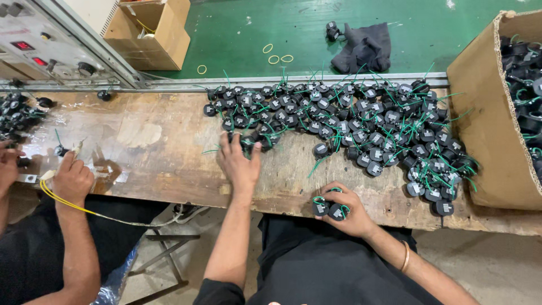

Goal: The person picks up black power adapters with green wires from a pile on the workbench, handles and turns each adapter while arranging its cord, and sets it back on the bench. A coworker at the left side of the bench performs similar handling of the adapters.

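Note:
A big heap of small round black parts with green wires (361, 121) covers the worn wooden bench (152, 141). My left hand (240, 164) lies flat on the bench with its fingers spread, the fingertips touching the parts at the heap's near left edge. My right hand (344, 209) rests at the bench's front edge and is closed on a small bunch of the black parts (330, 209) with their green wires sticking out.
A cardboard box (488, 118) full of the same parts stands at the right. A co-worker's hands (70, 181) work at the left with a yellow cable (84, 209). Behind the bench are a green floor, a dark cloth (364, 48), rubber bands and another carton (149, 31).

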The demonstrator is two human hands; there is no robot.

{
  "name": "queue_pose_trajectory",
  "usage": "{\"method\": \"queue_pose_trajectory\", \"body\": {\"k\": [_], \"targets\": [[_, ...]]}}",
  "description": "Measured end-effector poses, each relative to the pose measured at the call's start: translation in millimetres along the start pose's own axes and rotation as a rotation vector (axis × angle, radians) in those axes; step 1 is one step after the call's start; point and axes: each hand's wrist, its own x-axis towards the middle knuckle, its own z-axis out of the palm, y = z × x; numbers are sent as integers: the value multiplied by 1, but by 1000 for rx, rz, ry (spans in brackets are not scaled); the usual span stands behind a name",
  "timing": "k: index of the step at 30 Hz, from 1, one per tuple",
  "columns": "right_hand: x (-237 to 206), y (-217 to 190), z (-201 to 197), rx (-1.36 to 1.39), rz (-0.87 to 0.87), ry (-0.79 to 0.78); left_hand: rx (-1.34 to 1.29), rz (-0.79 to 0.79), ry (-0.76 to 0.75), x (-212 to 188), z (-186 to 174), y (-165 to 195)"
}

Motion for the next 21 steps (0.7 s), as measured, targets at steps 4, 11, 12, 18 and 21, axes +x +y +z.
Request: {"method": "queue_pose_trajectory", "body": {"k": [4,11,12,18,21], "targets": [[-2,-3,0,24,5,4,-108,61,-28,-36,22,30],[-8,-1,-6,139,16,27,-229,252,-143,-64,28,47],[-10,1,-7,166,22,33,-280,289,-95,-69,25,45],[-20,16,-14,511,75,60,-406,24,210,-90,1,23],[-20,20,-10,1178,265,152,-699,-267,205,-79,0,13]]}}
